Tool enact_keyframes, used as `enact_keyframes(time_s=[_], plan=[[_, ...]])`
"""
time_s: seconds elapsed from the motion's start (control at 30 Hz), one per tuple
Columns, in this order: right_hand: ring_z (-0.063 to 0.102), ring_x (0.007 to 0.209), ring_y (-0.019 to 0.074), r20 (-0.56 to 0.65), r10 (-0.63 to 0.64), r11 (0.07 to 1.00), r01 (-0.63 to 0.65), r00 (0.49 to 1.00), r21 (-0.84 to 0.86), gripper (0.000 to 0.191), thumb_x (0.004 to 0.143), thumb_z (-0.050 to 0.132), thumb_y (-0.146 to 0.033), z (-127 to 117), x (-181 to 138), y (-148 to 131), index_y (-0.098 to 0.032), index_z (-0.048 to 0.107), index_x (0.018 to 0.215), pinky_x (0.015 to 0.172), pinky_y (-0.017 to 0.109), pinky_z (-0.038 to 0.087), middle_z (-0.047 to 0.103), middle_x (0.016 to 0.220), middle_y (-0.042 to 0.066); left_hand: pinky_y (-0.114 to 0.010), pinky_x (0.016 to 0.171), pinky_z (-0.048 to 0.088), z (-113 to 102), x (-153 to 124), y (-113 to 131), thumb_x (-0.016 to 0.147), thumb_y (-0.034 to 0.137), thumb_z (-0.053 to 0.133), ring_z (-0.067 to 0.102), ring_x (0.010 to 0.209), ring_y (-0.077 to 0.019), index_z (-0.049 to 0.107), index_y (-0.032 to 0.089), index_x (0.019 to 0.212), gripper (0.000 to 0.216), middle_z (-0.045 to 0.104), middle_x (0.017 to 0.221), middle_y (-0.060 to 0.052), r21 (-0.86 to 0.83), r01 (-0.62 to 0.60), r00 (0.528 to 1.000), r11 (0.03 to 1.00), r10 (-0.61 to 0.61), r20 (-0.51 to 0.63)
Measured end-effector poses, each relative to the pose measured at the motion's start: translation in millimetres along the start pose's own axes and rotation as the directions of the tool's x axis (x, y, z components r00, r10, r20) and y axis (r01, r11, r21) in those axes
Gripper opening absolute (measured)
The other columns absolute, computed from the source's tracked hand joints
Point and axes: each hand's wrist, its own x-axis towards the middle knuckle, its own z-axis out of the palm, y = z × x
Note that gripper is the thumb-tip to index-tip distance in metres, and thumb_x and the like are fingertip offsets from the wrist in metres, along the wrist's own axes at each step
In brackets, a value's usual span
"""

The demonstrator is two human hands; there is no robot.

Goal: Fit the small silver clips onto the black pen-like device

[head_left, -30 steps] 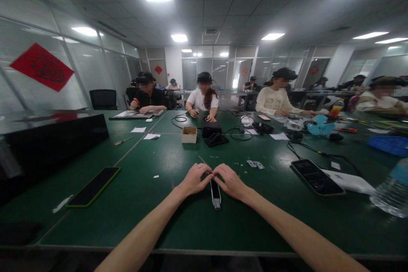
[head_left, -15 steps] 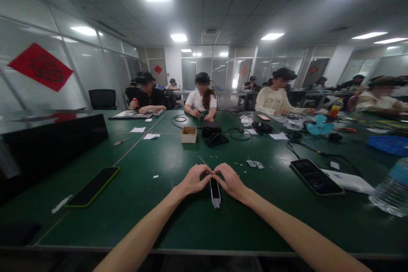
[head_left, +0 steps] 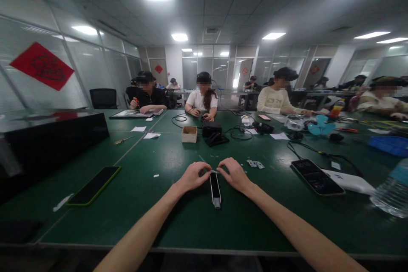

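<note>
A slim device with a dark face and pale frame lies lengthwise on the green table in front of me, its grey tip toward me. My left hand is at its far end, thumb and index finger pinched together at the top left corner. Something small and pale shows at those fingertips, too small to name. To the right of the same end is my right hand, its thumb and index finger slightly apart, with nothing visible between them. Small metal plates lie beyond my right hand.
A green-edged phone lies left; another phone, a white device and a water bottle are right. Further off are a small cardboard box, a black stand and a blue fan. People sit across the table.
My hands have moved apart at the fingertips. My right hand has drawn back to the right and its fingers have parted, so the device's far end shows more. The device stays put.
</note>
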Motion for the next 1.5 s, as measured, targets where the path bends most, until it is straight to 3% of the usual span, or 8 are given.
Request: enact_keyframes(time_s=[0.2, 0.37, 0.87, 1.1, 1.5], plan=[[0.051, 0.095, 0.0231, 0.084, 0.207, 0.959, -0.185, 0.975, -0.215, 0.023, 0.089, 0.043, -0.028, -6, -4, 58, -0.017, 0.059, 0.102, 0.081, 0.036, 0.042, 0.060, 0.102, 0.010, -0.026, 0.072, 0.042, -3, 0, -26, 0.086, 0.026, 0.050, 0.056, 0.073, -0.0136, 0.064, 0.018, 0.093, 0.018, 0.064, 0.088, -0.002, 0.119, 0.109, 0.994, 0.987, -0.110, 0.007], [0.050, 0.099, 0.0232, 0.176, 0.291, 0.927, -0.231, 0.940, -0.296, 0.029, 0.089, 0.042, -0.029, -8, -11, 86, -0.019, 0.059, 0.110, 0.083, 0.036, 0.041, 0.059, 0.108, 0.010, -0.024, 0.068, 0.042, 0, -1, -39, 0.085, 0.029, 0.052, 0.056, 0.073, -0.0141, 0.064, 0.019, 0.092, 0.018, 0.064, 0.086, -0.002, 0.118, 0.143, 0.984, 0.983, -0.154, 0.087], [0.051, 0.100, 0.0214, 0.286, 0.364, 0.909, -0.270, 0.886, -0.318, 0.029, 0.091, 0.040, -0.027, -12, -7, 85, -0.021, 0.063, 0.105, 0.084, 0.032, 0.040, 0.061, 0.107, 0.008, -0.025, 0.072, 0.043, 2, -2, -33, 0.083, 0.028, 0.055, 0.058, 0.079, -0.0141, 0.062, 0.020, 0.096, 0.017, 0.064, 0.092, 0.000, 0.058, 0.171, 0.972, 0.984, -0.178, 0.155], [0.053, 0.092, 0.0226, 0.231, 0.284, 0.935, -0.215, 0.931, -0.283, 0.025, 0.089, 0.044, -0.027, -8, -9, 91, -0.022, 0.067, 0.097, 0.078, 0.035, 0.042, 0.063, 0.097, 0.008, -0.026, 0.072, 0.044, 4, -2, -32, 0.085, 0.029, 0.053, 0.058, 0.079, -0.0152, 0.063, 0.020, 0.096, 0.018, 0.065, 0.092, -0.001, 0.073, 0.170, 0.973, 0.983, -0.179, 0.144], [0.052, 0.089, 0.0237, 0.244, 0.237, 0.925, -0.142, 0.941, -0.352, 0.022, 0.087, 0.047, -0.027, -7, -6, 82, -0.020, 0.067, 0.086, 0.075, 0.035, 0.041, 0.063, 0.093, 0.009, -0.024, 0.069, 0.044, 13, -2, -38, 0.087, 0.029, 0.050, 0.060, 0.077, -0.0148, 0.064, 0.020, 0.096, 0.020, 0.067, 0.088, -0.001, 0.094, 0.168, 0.975, 0.981, -0.179, 0.129]])
